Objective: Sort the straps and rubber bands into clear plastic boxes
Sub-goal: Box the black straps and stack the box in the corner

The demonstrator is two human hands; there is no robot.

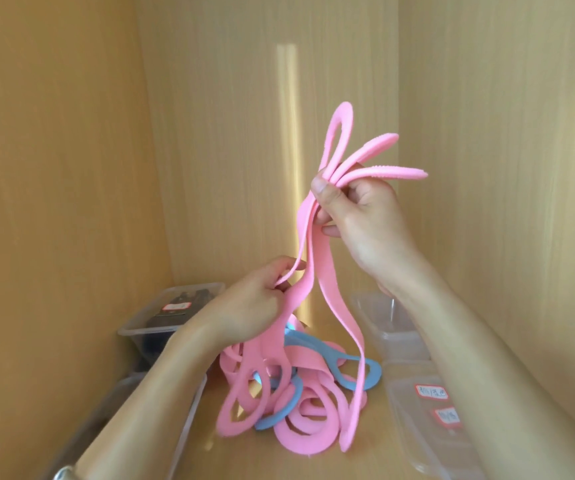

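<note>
My right hand (362,216) is raised high and grips a bunch of pink straps (313,244) near their looped ends, which fan out above my fingers. The straps hang down to a tangled pile of pink and blue straps (300,393) on the wooden surface. Lower and to the left, my left hand (255,303) pinches one of the hanging pink straps partway down. Blue straps (355,368) lie mixed into the pile.
A clear plastic box with dark contents (161,320) stands at the back left, another box (161,420) lies under my left forearm. At the right stand a clear box (390,327) and a labelled clear box (428,410). Wooden walls close in on three sides.
</note>
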